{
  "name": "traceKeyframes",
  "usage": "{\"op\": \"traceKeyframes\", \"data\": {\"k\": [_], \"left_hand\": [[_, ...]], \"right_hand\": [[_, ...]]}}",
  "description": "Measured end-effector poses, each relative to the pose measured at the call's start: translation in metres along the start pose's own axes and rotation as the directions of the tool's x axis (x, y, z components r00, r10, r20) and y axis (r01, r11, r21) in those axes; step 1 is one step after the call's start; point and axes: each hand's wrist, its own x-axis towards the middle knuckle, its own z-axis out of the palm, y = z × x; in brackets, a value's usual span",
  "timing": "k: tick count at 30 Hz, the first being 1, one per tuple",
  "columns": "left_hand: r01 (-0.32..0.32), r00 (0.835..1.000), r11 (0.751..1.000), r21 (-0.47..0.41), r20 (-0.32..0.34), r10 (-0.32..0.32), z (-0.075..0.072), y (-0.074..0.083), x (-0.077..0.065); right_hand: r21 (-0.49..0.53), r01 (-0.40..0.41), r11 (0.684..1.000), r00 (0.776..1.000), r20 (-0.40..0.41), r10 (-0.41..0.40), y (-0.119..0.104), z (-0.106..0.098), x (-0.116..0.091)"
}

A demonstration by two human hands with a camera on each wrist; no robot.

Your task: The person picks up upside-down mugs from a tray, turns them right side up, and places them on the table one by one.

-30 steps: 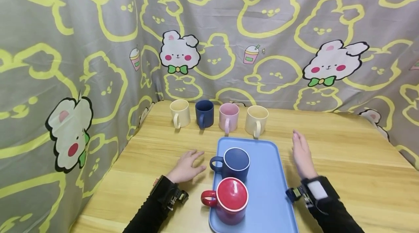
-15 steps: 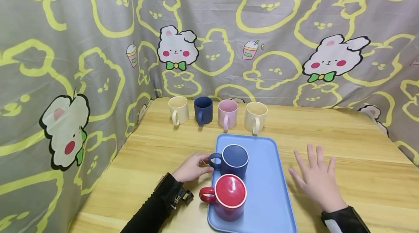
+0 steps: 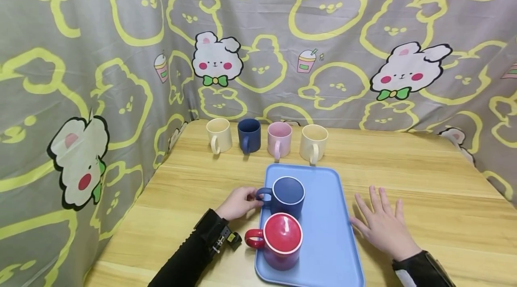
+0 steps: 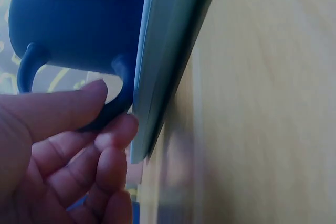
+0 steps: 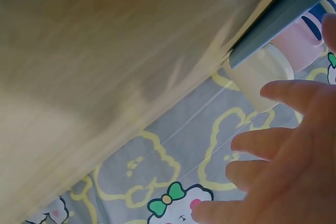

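Note:
A dark blue mug [image 3: 288,195] stands upside down on a light blue tray [image 3: 323,233], its flat closed end up and its handle to the left. My left hand [image 3: 238,203] pinches that handle; the left wrist view shows the thumb and curled fingers around the mug's handle [image 4: 118,98]. Just in front of it on the tray is a red mug [image 3: 282,238], also bottom up, handle to the left. Palm down with fingers spread, my right hand [image 3: 385,228] lies beside the tray's right edge, thumb at the rim, holding nothing.
Behind the tray, a row of upright mugs lines the wooden table [image 3: 404,161]: a cream mug [image 3: 219,136], a navy mug [image 3: 249,136], a pink mug [image 3: 279,140] and another cream mug [image 3: 313,143]. A patterned grey curtain [image 3: 274,18] hangs at the back and left.
My left hand has moved right to the dark blue mug and taken its handle. The right hand has turned palm down, fingers spread, and come up to the tray's right edge.

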Motion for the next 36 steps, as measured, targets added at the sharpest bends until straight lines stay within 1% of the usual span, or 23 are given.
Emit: {"op": "traceKeyframes", "data": {"k": [5,11,16,19,21,23,26,28,29,31,33,34,36], "left_hand": [[-0.012,0.999,1.0,0.02,0.033,0.012,-0.002,0.004,-0.002],[-0.056,0.998,0.997,0.044,0.019,0.055,-0.002,0.009,-0.001],[-0.098,0.995,0.993,0.067,0.003,0.098,-0.001,0.017,0.007],[-0.121,0.993,0.986,0.114,0.004,0.122,-0.003,0.026,0.015],[-0.142,0.99,0.977,0.157,0.008,0.143,-0.006,0.034,0.021],[-0.175,0.984,0.961,0.215,0.012,0.177,-0.01,0.042,0.027],[-0.212,0.976,0.926,0.312,0.027,0.214,-0.015,0.055,0.036],[-0.226,0.973,0.904,0.363,0.048,0.224,-0.018,0.063,0.042],[-0.224,0.974,0.896,0.383,0.06,0.218,-0.019,0.067,0.044],[-0.227,0.974,0.878,0.422,0.081,0.213,-0.023,0.074,0.048],[-0.234,0.972,0.855,0.462,0.1,0.212,-0.026,0.081,0.052],[-0.241,0.97,0.839,0.487,0.108,0.216,-0.028,0.084,0.054],[-0.267,0.963,0.794,0.546,0.126,0.238,-0.03,0.09,0.057]], "right_hand": [[0.048,-0.022,0.999,1.0,0.006,0.022,-0.001,-0.001,-0.001],[0.071,-0.028,0.997,1.0,-0.006,0.029,-0.001,-0.003,-0.003],[0.095,-0.042,0.995,0.999,-0.001,0.043,0.0,-0.004,-0.004],[0.097,-0.042,0.994,0.999,-0.007,0.042,0.002,-0.005,-0.005],[0.094,-0.037,0.995,0.999,-0.011,0.038,0.003,-0.005,-0.005],[0.085,-0.029,0.996,0.999,-0.018,0.031,0.004,-0.005,-0.004],[0.099,-0.02,0.995,1.0,-0.022,0.022,0.004,-0.007,-0.001],[0.123,0.004,0.992,0.999,-0.052,0.002,0.001,-0.012,0.004],[0.148,0.018,0.989,0.998,-0.067,-0.009,-0.003,-0.017,0.008],[0.207,0.052,0.977,0.995,-0.094,-0.033,-0.014,-0.031,0.019],[0.246,0.11,0.963,0.987,-0.143,-0.076,-0.03,-0.047,0.034],[0.266,0.13,0.955,0.984,-0.149,-0.092,-0.039,-0.056,0.042],[0.281,0.182,0.942,0.978,-0.151,-0.144,-0.057,-0.071,0.059]]}}
